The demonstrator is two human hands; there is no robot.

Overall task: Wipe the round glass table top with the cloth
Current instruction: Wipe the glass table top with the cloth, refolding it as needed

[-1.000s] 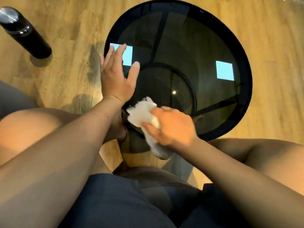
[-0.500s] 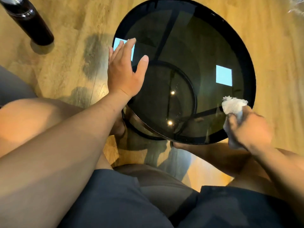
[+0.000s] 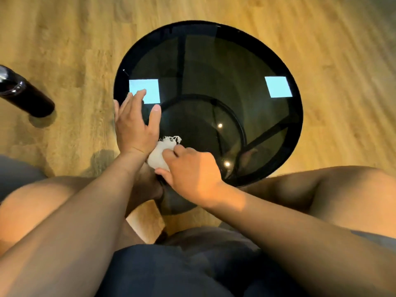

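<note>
Your right hand (image 3: 190, 170) grips the crumpled white cloth (image 3: 159, 156) at the near-left edge of the round dark glass table top (image 3: 214, 61), beside your flat, outstretched left hand (image 3: 135, 125). The cloth looks limp and light, so hold it bunched.

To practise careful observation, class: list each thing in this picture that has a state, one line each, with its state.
Table top: level, reflecting two bright squares.
Left hand: open, flat on the table top near its left edge.
Right hand: grips the cloth.
Cloth: bunched, on the table top's near edge.
Bottle: standing on the floor, left.
</note>
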